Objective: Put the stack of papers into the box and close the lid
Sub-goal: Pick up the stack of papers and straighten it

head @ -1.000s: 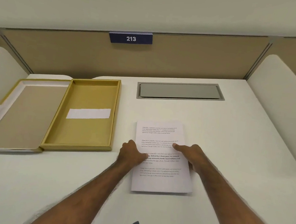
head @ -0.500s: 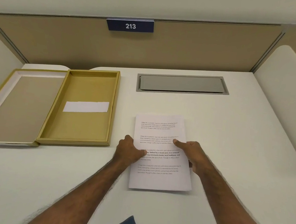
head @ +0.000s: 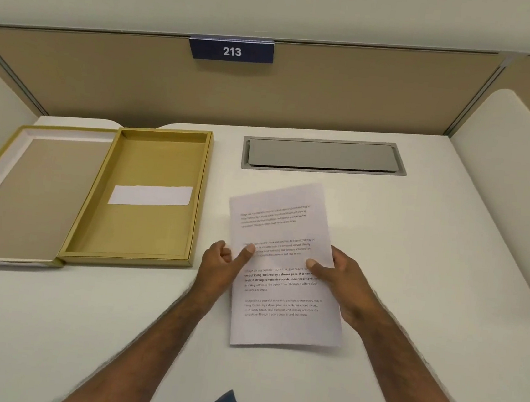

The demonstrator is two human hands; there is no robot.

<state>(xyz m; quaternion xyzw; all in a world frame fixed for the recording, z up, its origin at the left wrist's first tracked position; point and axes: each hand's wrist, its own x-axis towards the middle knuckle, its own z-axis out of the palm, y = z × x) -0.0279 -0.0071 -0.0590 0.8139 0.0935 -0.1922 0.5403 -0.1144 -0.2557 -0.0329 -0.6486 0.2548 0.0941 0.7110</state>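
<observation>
A stack of white printed papers (head: 286,232) is held just above the desk, its far end raised and turned slightly to the right. My left hand (head: 222,263) grips its left edge with the thumb on top. My right hand (head: 343,281) grips its right edge the same way. To the left lies the shallow gold box (head: 140,255), open, with a white label on its floor. Its hinged lid (head: 25,195) lies flat open further left, grey inside.
The white desk (head: 430,267) has a grey cable hatch (head: 324,156) behind the papers. White side dividers stand left and right (head: 506,193); a beige back panel carries a blue sign 213 (head: 231,51). Blue trousers show at the bottom edge.
Both hands have closed on the papers' edges and lifted the stack off the desk, tilting its far end up and to the right. The box has not moved.
</observation>
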